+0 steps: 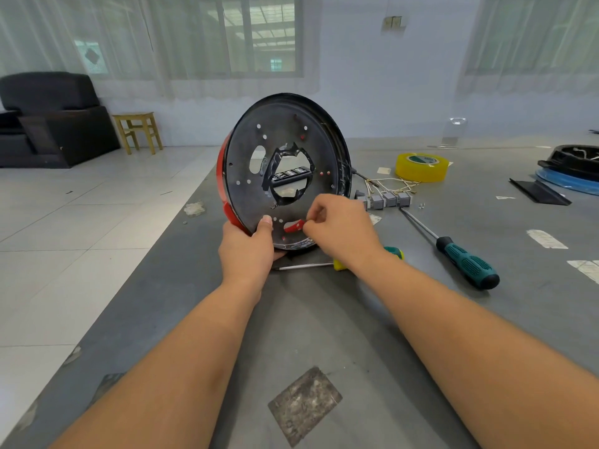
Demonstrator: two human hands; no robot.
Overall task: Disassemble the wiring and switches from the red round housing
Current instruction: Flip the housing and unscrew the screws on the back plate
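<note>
Your two bare forearms reach in from the near edge over the grey table point(421, 319), whose surface carries a worn, scuffed square patch point(304, 406) close to you. Past your wrists, near the middle of the table, the red round housing point(285, 171) stands on its edge, its black perforated inner face toward you, with a ragged central opening and only a sliver of red shell showing on the left. Your left hand point(248, 251) grips the lower left rim, thumb curled onto the black face and the fingers hidden behind. Your right hand point(338, 230) is closed in a pinch, fingertips meeting at a small red tab point(294, 226) that pokes through a slot near the bottom of the housing. To the far right lies a roll of yellow tape point(421, 166) with a green and white core label too blurred to read. On the right, a screwdriver with a teal and black handle point(466, 262) lies with its shaft pointing at a row of grey switches point(387, 199) on pale wiring point(390, 186), just right of the housing. A second screwdriver with a yellow handle point(338, 264) lies under your right wrist, mostly hidden. Through the central opening you can see a black panel with rows of white print point(291, 174), too small to make out.
</note>
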